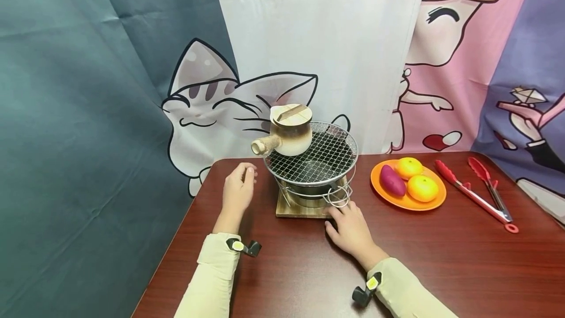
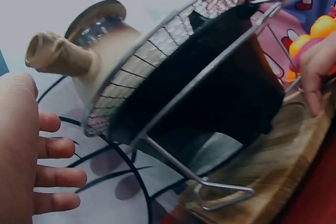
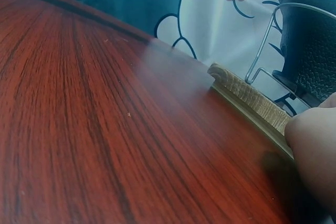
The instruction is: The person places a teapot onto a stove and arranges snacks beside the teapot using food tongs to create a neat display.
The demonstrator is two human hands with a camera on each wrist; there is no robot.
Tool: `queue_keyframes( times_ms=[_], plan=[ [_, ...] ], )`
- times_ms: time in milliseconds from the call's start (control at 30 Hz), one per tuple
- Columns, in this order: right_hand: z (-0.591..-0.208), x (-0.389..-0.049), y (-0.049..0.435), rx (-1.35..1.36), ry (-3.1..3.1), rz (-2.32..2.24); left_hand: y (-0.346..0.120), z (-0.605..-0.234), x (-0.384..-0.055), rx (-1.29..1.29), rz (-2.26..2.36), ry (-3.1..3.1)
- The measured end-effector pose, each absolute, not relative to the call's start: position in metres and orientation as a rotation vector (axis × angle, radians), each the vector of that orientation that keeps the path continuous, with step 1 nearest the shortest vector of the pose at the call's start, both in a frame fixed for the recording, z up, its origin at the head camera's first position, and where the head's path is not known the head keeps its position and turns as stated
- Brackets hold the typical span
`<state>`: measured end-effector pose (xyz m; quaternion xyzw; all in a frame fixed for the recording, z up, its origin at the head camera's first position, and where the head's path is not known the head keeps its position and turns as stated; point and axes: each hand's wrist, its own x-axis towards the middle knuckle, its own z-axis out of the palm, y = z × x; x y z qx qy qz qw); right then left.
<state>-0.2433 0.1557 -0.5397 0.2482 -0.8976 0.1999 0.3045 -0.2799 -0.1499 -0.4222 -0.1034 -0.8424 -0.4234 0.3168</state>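
With the clock laid over the stove (image 2: 231, 93) and twelve at the curtain (image 1: 326, 38), the left hand (image 1: 239, 188) is hovering at eight o'clock, its fingers loosely parted and holding nothing, while the right hand (image 1: 351, 229) is touching the wooden board (image 1: 304, 211) under the stove at five o'clock; whether those fingers are pinching the edge, I cannot tell. The lidded pot (image 1: 295, 140) is sitting on the wire rack (image 1: 326, 156) at ten o'clock, its handle (image 1: 266, 145) pointing between eight and nine. At three o'clock a plate (image 1: 397, 201) is holding a sweet potato (image 1: 393, 180) and two oranges (image 1: 423, 188), and farther out, just past three, red tongs (image 1: 481, 200) are lying on the table (image 1: 300, 264)
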Motion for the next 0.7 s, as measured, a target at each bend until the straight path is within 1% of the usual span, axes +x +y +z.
queue_keyframes(
  times_ms=[300, 700],
  plan=[
    [-0.541, -0.244, 0.155, 0.655, -2.376, 0.533, -0.138, -0.454, -0.274, -0.329, -1.117, -2.252],
    [-0.538, -0.243, 0.155, 0.648, -2.414, 0.55, -0.102, -0.474, -0.264, -0.389, -1.033, -2.293]
  ],
)
